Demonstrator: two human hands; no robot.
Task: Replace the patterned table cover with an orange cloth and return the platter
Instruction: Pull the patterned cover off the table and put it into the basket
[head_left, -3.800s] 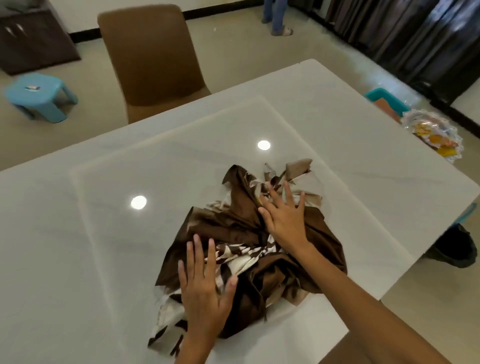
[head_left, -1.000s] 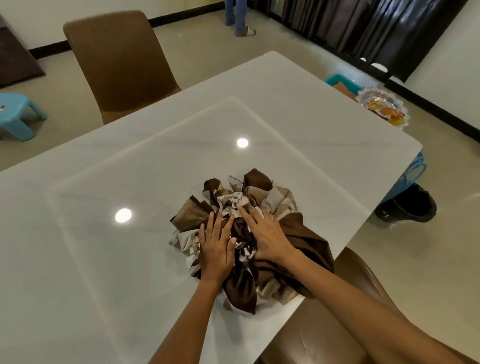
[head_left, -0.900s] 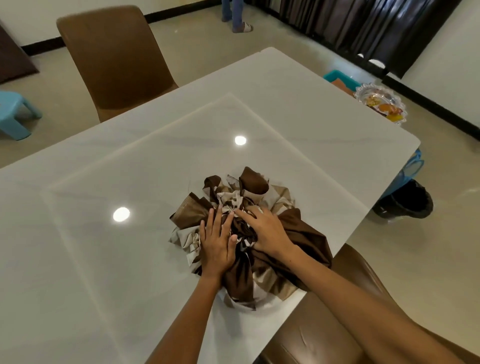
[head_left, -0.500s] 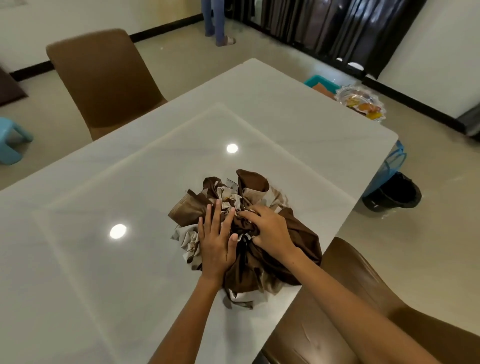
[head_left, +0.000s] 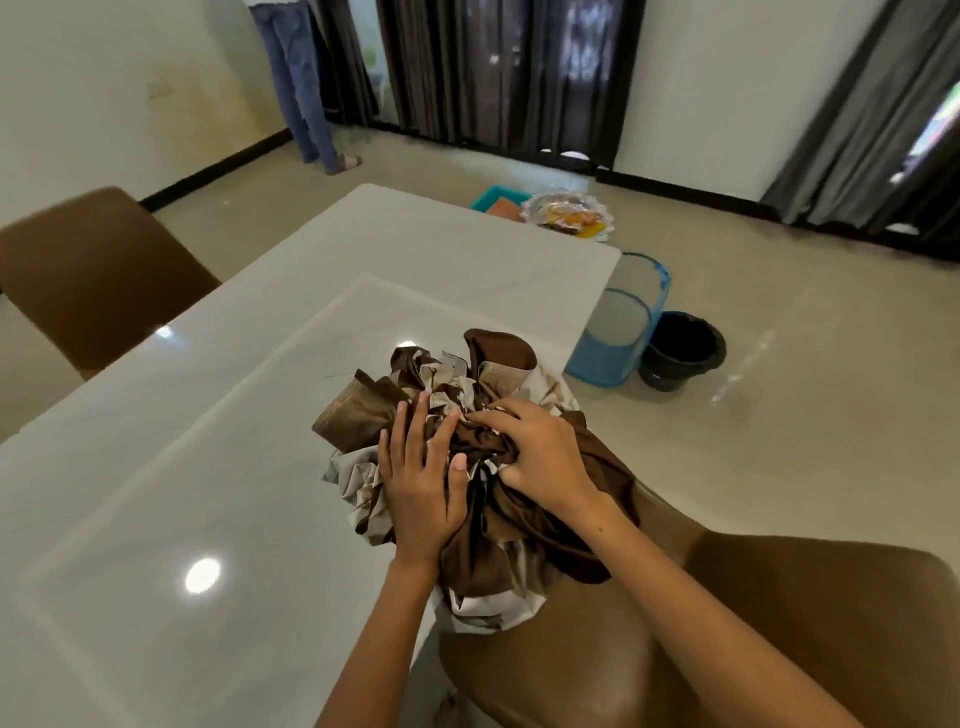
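On a glossy white table, the bunched patterned cover is pressed at its near edge by the flat left hand and gripped by the right hand; soft, light, slippery, best gathered underneath.

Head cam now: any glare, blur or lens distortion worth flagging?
Head view: two round lamp reflections glare on the glossy white table, a third beside the bunched patterned cover; wide-angle bending curves the table edges and curtains; edges soft, especially the far brown chair; both hands and the cover stay fairly sharp.
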